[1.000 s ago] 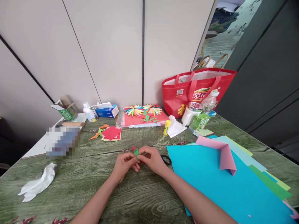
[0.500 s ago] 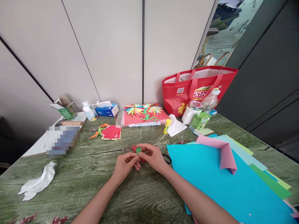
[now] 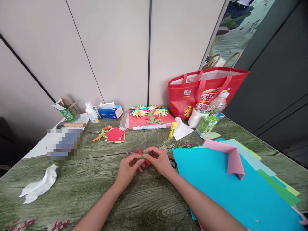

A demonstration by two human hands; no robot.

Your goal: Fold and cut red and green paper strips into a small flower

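Observation:
A small piece of green paper (image 3: 145,155) is pinched between the fingertips of my left hand (image 3: 128,166) and my right hand (image 3: 157,160), above the middle of the table. Both hands are closed on it, and the fingers hide part of its shape. Just beneath and behind the fingertips shows a red paper piece (image 3: 147,162); whether it touches the fingers I cannot tell. Black-handled scissors (image 3: 173,163) lie by my right wrist, mostly covered by it.
Right of my arms is a large blue sheet (image 3: 211,183) with a folded pink paper (image 3: 234,160) on it. Ahead stand a yellow glue stick (image 3: 172,129), cut red squares (image 3: 115,134) and a red bag (image 3: 179,99). A crumpled tissue (image 3: 40,186) lies left.
The green paper, squarish and upright before, now looks curved and flatter between my fingertips. My hands stay in nearly the same place; the view has shifted slightly.

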